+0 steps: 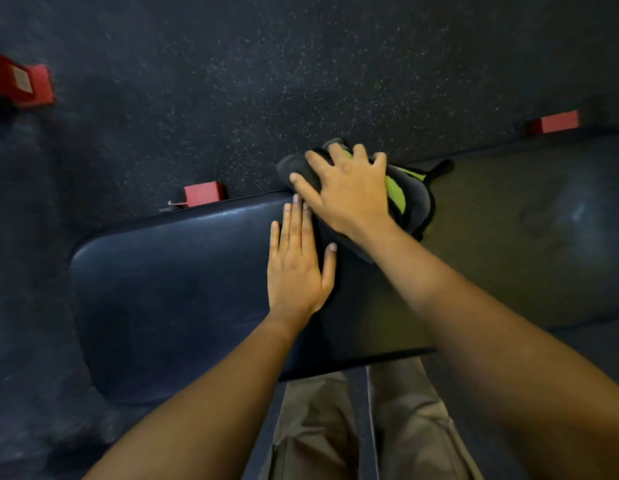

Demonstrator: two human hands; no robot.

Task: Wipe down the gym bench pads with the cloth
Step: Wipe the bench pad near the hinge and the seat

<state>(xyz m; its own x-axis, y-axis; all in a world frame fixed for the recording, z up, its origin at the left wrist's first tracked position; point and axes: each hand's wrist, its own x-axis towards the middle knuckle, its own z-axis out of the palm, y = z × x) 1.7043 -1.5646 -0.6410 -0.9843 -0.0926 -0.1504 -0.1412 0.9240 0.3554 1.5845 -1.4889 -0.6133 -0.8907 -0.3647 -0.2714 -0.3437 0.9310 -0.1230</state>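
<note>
The cloth (408,199), dark grey with a green patch, was bunched on the far edge of the bench pad (162,289), roughly midway along its length, with part of it pushed out over the edge above the floor (266,81). It was pressed down by the right hand (349,195), whose fingers were spread and draped over the bunch rather than pinched on it. The left hand (296,268) was laid flat on the pad just beside the right one, its fingers straight and held together and the thumb set apart; nothing was held in it, and it was judged to be steadying the body. Wiping was judged to be under way, not finished. No clear line between wiped and unwiped surface could be made out, so the share already done could not be told. A pale smear (575,209) was seen on the right stretch of the pad, well apart from the cloth, though it may have been only a reflection. The left stretch, the near edge and the sides were judged likely to be left. Whether a seam between two pads lay under the hands could not be told. A red foot (204,194) of the frame was seen beyond the far edge.
</note>
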